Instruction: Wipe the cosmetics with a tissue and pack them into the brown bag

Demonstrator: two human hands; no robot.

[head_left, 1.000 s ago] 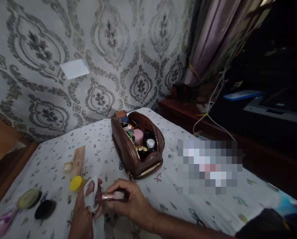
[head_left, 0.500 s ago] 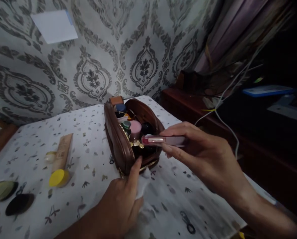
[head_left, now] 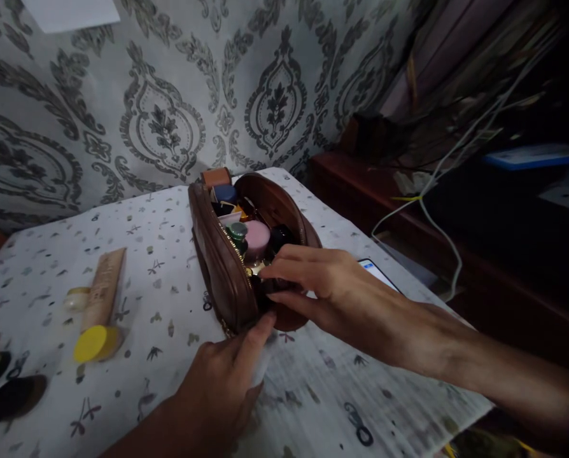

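A brown zip-up makeup bag [head_left: 224, 267] stands unzipped on the table, packed with cosmetics. Inside are a pink round-lidded jar [head_left: 256, 239], a green-capped bottle [head_left: 238, 231] and a blue round lid [head_left: 224, 193]. My right hand [head_left: 323, 280] reaches into the near end of the bag, fingers curled together. What lies between those fingertips is dark and hidden. My left hand [head_left: 222, 381] rests at the bag's near edge, index finger stretched against it. A crumpled white tissue [head_left: 261, 366] shows between its index finger and thumb, mostly covered.
To the left lie a beige tube with a yellow cap [head_left: 96, 343], a small white jar [head_left: 77, 299] and a dark oval item [head_left: 14, 399]. Behind my right hand a phone [head_left: 379, 275] lies on the patterned tablecloth [head_left: 160, 210]. White cables [head_left: 449, 251] hang at the right.
My right hand has moved left and down into the bag. The pinkish lip gloss tube it held above the opening is out of sight. My left hand stays by the edge.
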